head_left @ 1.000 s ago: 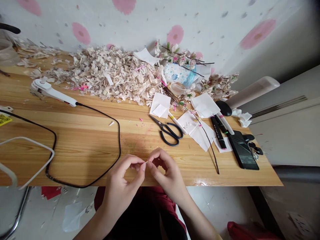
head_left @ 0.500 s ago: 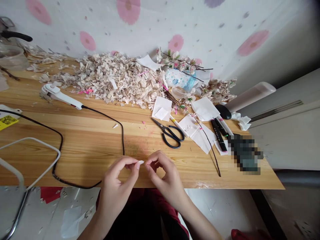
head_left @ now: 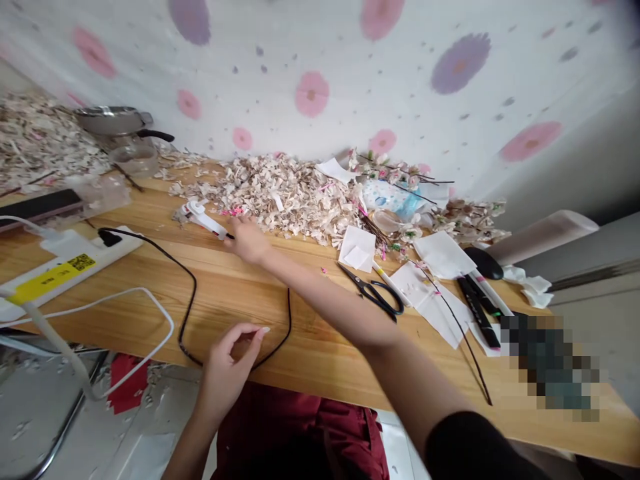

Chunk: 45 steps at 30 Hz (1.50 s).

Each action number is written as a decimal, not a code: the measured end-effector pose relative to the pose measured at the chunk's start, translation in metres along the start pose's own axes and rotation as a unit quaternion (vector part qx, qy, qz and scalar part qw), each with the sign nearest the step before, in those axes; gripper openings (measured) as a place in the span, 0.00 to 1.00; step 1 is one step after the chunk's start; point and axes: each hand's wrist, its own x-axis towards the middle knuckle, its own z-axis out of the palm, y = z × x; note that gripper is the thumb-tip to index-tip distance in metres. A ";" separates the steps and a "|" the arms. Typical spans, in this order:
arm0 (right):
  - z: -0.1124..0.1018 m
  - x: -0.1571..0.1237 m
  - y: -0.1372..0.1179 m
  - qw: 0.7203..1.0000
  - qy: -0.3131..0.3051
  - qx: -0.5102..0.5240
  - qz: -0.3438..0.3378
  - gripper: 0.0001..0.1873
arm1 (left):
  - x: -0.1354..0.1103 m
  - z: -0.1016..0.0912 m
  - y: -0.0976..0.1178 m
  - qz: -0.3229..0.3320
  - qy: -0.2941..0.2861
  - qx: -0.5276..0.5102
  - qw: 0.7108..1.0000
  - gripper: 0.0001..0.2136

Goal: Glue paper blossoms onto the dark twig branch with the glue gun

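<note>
My right hand (head_left: 246,241) stretches across the wooden table (head_left: 320,357), its fingertips at the cord end of a white corded hot-glue gun (head_left: 203,219). I cannot tell whether those fingers grip it. The gun lies at the edge of a heap of shredded pale paper petals (head_left: 285,193). My left hand (head_left: 230,360) hovers near the table's front edge, with thumb and forefinger pinched. A tiny pale scrap may sit at those fingertips, though it is hard to separate from the fingernail. A black cord (head_left: 190,293) loops close to this hand.
Black-handled scissors (head_left: 375,293), white paper squares (head_left: 443,255), black markers (head_left: 477,310) and a thin dark stem (head_left: 463,347) lie to the right. A pixelated object (head_left: 547,363) sits beyond them. A white power strip (head_left: 65,267) lies at the left, and blossom sprays (head_left: 395,175) lie against the wall.
The view has swung and tilted. My right hand has left my left hand and reached far left to the glue gun. My left hand has moved down and left.
</note>
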 end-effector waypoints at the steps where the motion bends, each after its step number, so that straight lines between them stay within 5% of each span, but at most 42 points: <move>1: 0.015 0.013 -0.004 1.000 -0.004 0.002 0.008 0.15 | 0.000 -0.001 0.001 -0.003 -0.006 -0.001 1.000 0.11; 4: 0.043 0.034 -0.014 1.000 -0.011 0.018 0.023 0.13 | 0.000 -0.004 0.001 -0.008 -0.028 -0.010 1.000 0.12; 6: 0.044 0.037 -0.018 0.999 -0.008 0.034 0.036 0.11 | 0.001 -0.006 0.001 -0.009 -0.034 -0.015 0.999 0.12; 10: 0.000 0.014 -0.017 0.996 0.014 0.076 0.045 0.09 | 0.002 -0.005 0.002 -0.017 -0.020 -0.039 0.999 0.10; 13: -0.061 -0.042 -0.009 0.984 0.045 0.161 0.062 0.05 | 0.006 -0.004 0.003 -0.041 -0.007 -0.071 0.997 0.10; 17: -0.122 -0.155 0.005 0.956 0.059 0.271 0.095 0.07 | 0.015 -0.005 0.012 -0.059 0.004 -0.088 0.994 0.10; 21: -0.117 -0.254 0.020 0.939 0.048 0.296 0.166 0.09 | 0.023 -0.004 0.029 -0.038 -0.015 -0.095 0.995 0.09; 25: -0.086 -0.306 0.026 0.950 0.110 0.214 0.201 0.09 | 0.024 0.000 0.049 -0.004 -0.041 -0.052 0.998 0.09; 30: -0.079 -0.316 0.015 0.968 0.088 0.143 0.185 0.09 | 0.020 0.004 0.067 -0.019 -0.075 -0.027 0.997 0.10; 45: -0.082 -0.316 0.012 0.965 0.033 0.200 0.165 0.05 | 0.016 0.006 0.083 -0.004 -0.090 -0.024 0.996 0.09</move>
